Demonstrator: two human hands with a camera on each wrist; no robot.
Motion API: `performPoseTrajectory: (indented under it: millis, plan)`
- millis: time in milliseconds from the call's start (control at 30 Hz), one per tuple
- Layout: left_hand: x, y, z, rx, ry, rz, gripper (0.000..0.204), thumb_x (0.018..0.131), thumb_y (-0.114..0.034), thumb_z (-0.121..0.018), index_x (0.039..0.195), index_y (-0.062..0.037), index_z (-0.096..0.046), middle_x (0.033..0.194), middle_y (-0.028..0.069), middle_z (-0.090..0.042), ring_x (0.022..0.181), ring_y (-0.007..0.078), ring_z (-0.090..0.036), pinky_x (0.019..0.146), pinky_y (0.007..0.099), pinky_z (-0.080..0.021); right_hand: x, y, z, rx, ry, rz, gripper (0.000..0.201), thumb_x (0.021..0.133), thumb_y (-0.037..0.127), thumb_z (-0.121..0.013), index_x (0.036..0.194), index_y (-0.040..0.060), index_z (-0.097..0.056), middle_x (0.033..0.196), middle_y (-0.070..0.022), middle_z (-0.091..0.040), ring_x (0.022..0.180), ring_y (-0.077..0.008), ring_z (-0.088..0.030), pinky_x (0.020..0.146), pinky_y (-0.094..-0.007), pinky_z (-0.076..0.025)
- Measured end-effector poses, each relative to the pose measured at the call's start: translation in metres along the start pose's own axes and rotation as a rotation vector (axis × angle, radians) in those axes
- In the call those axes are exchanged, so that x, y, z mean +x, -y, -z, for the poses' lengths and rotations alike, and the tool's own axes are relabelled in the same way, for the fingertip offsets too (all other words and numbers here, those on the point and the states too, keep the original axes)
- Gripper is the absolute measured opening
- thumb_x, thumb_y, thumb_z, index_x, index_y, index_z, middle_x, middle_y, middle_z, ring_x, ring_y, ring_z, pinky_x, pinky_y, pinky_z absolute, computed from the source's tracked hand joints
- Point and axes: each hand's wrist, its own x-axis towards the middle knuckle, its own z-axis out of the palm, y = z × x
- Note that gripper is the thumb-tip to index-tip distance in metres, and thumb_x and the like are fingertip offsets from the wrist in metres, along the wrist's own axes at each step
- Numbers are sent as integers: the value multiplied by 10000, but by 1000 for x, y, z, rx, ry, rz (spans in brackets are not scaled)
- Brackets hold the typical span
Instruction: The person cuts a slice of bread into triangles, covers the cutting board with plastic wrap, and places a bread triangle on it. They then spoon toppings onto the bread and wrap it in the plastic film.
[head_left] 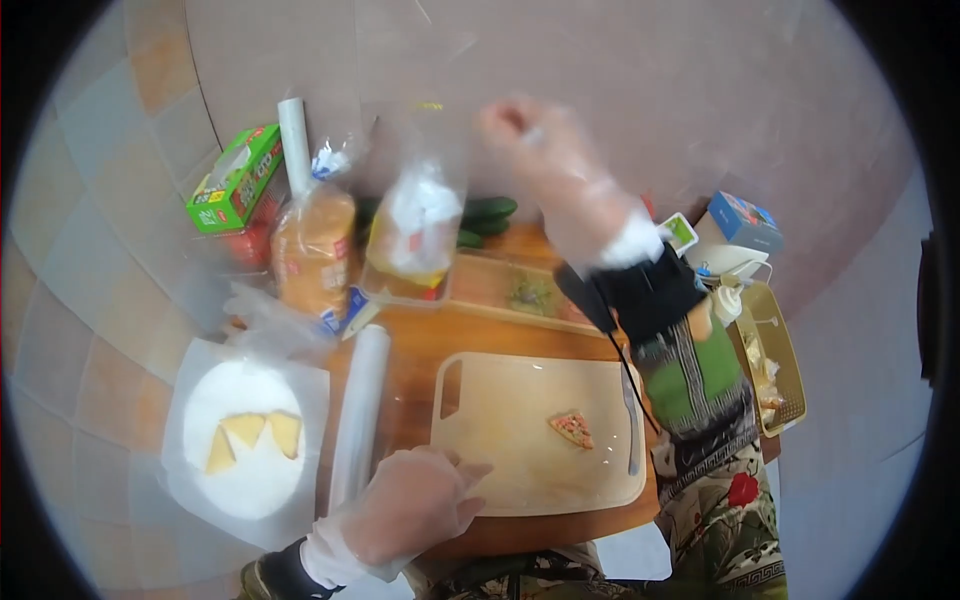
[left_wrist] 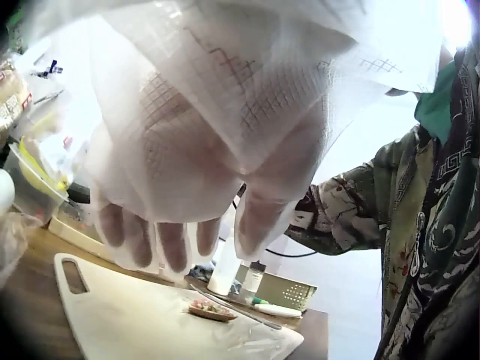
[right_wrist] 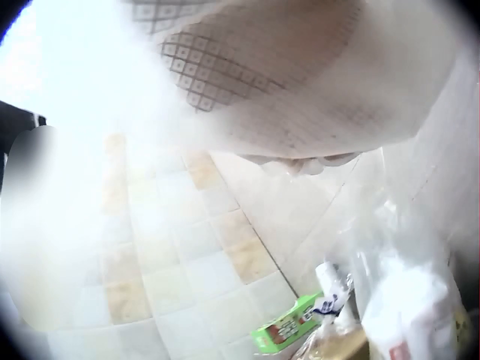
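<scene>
In the head view my gloved left hand is beside the near left corner of a cutting board, fingers loosely extended; the left wrist view shows the fingers hanging apart with nothing between them. On the board lies a small topped triangular slice, also seen in the left wrist view. My gloved right hand is raised and blurred, right of a clear bag with white contents above a clear container. Its fingers look bent; whether they touch the bag's film is unclear.
Left of the board are a plastic-wrapped roll and a white round sheet with pale yellow wedges. Behind stand bagged bread, a green box, cucumbers and a divided tray. A knife lies at the board's right.
</scene>
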Motion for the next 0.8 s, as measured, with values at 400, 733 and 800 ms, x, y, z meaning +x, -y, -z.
performPoseTrajectory:
  millis: [400,733,800]
  plan:
    - [-23,38,11,-118,-294,66,364,892,-297,-668,1197,-100,-677,932,164,-705,863,374,-676,751,463,-549,102,-3,-38,-619,419,16,335,859,382,-685,1016,96,-762,901,-154,-741,847,-315,-705,784,-410,-546]
    - [-42,62,42,-122,-367,263,366,879,-260,-683,1214,-111,-679,979,184,-713,858,378,-677,798,453,-538,20,19,-40,38,59,77,184,951,182,-669,1015,13,-708,863,6,-664,784,-83,-592,716,-251,-483]
    - [-52,79,52,-109,-399,363,357,880,-249,-674,1195,-83,-702,1028,195,-716,905,364,-684,839,424,-537,-27,31,-29,397,152,-30,168,936,139,-685,1037,8,-714,885,11,-671,814,-73,-598,729,-244,-490]
